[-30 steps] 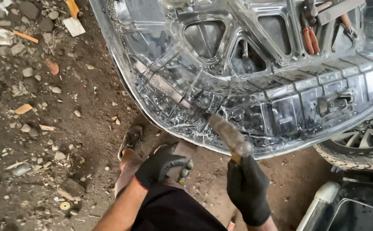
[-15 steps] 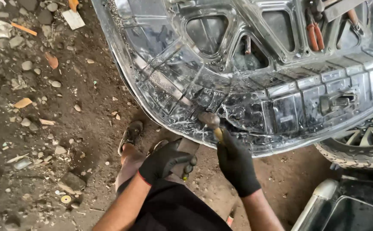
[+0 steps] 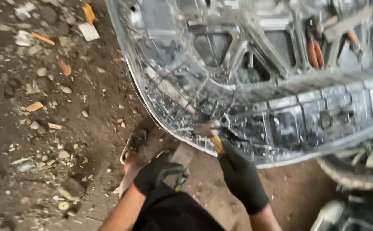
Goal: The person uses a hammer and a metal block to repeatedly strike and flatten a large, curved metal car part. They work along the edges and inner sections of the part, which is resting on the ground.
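While the hammer head meets the metal, these are the points I'd watch from where I stand.

Head view, right hand: the gloved right hand (image 3: 242,179) has its fingers (image 3: 229,160) wrapped tight around the yellowish handle of a hammer (image 3: 210,132), whose head sits just beyond the fingertips, touching or all but touching the panel.
Head view, panel: the big silvery car body panel (image 3: 255,85) lies tilted over the dirt, its ribbed lower edge right above the knuckles; the struck spot is blurred, so I cannot tell if it is dented.
Head view, left hand: the gloved left hand (image 3: 156,173) is curled shut on a dark metal tool (image 3: 175,175), low and well short of the panel, near the person's knee.
Risk, glancing blow: the hammer could skid off the curved, shiny ribs and carry the right knuckles into the sharp panel edge.
Risk, loose panel: I see nothing clamping the sheet, so a blow may shift it toward the sandalled foot (image 3: 133,147) below the left fingers.
Risk, footing: stones and scraps litter the dirt floor (image 3: 45,107) left of both hands, poor ground for a hard swing.
Risk, stray tools: orange-handled pliers (image 3: 315,51) rest on the panel far beyond the fingers and may be shaken off.
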